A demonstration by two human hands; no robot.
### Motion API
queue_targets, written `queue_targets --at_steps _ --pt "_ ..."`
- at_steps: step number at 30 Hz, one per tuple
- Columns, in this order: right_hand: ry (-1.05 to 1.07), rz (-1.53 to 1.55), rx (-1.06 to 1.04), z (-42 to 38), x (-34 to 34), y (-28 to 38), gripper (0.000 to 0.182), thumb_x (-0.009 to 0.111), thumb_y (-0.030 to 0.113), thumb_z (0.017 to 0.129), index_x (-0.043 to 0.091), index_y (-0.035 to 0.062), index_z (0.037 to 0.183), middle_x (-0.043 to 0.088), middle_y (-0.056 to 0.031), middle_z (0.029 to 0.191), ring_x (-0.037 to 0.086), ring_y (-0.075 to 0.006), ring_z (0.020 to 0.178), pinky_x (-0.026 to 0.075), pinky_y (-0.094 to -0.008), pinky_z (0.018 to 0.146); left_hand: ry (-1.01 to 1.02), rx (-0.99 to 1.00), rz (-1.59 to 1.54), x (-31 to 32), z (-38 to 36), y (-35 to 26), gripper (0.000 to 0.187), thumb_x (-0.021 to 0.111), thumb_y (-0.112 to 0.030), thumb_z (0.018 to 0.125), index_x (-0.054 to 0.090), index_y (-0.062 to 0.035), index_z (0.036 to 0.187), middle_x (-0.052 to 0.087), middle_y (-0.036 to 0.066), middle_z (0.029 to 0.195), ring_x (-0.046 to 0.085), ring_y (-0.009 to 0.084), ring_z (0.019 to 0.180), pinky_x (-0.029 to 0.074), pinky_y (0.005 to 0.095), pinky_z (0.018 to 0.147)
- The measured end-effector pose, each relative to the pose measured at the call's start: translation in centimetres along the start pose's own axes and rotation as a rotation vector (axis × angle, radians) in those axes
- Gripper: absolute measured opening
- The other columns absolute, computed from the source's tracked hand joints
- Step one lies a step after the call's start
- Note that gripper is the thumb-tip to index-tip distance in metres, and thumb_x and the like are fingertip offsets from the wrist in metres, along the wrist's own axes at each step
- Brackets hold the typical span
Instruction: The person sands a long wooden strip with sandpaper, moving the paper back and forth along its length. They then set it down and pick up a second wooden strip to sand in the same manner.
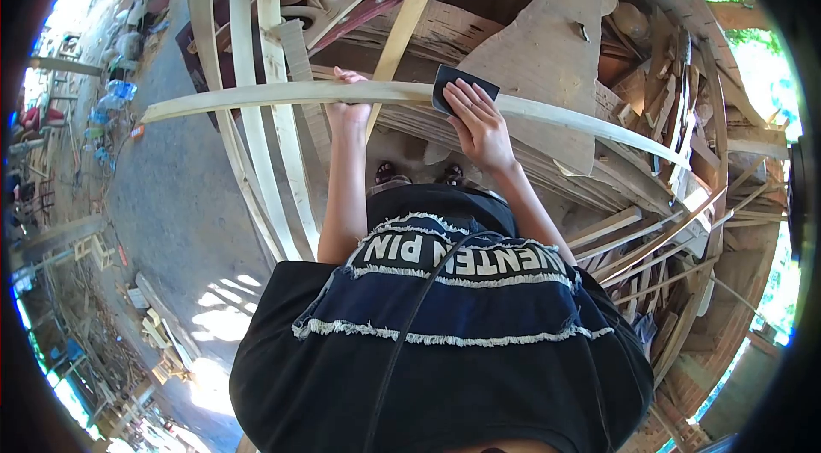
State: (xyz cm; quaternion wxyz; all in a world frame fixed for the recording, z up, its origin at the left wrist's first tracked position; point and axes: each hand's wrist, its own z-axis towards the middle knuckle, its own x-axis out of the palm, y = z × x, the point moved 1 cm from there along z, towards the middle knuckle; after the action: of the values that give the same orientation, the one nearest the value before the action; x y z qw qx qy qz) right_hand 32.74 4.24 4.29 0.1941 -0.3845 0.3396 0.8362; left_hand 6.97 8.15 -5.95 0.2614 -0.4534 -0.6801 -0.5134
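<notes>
A long pale wooden strip (282,94) lies crosswise in front of me, looking curved in this wide view. Wrapped around it from below, left of its middle, is my left hand (348,102), with some fingers showing above the top edge. My right hand (477,117) presses a dark sheet of sandpaper (446,87) onto the strip's upper face, right of the middle. Its fingers lie together over the sheet, and part of the sheet is hidden beneath them. The strip runs on past both hands to each side.
Several long pale boards (245,111) stand to the left. Carved wooden scrollwork (338,4) lies ahead, near a slanted yellowish board (410,17). A large plywood sheet (547,51) leans ahead on the right. Stacked wood scraps (671,94) fill the right side. Concrete floor (184,188) extends left.
</notes>
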Motion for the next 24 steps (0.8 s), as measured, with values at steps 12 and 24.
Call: queue_targets --at_steps 12,24 --pt "-0.060 0.028 0.023 -0.1 0.2 -0.6 0.037 0.059 0.010 0.087 0.057 -0.0015 0.122 0.057 -0.0166 0.127 0.049 -0.0316 0.124 0.036 -0.0431 0.107 -0.459 0.343 0.178 1.6 -1.4 1.0 0.030 0.056 -0.015 0.093 0.057 -0.0112 0.123 0.049 0.006 0.071 0.054 0.0201 0.064 0.051 0.0314 0.055" --pt "-0.084 -0.040 0.033 -0.2 1.2 -0.5 0.035 0.060 0.012 0.087 0.059 -0.0021 0.118 0.060 -0.0168 0.123 0.052 -0.0305 0.122 0.038 -0.0418 0.106 -0.436 0.459 0.279 1.0 -2.0 1.0 0.017 0.045 -0.016 0.090 0.045 -0.0109 0.073 0.045 0.002 0.059 0.042 0.0155 0.052 0.038 0.0301 0.050"
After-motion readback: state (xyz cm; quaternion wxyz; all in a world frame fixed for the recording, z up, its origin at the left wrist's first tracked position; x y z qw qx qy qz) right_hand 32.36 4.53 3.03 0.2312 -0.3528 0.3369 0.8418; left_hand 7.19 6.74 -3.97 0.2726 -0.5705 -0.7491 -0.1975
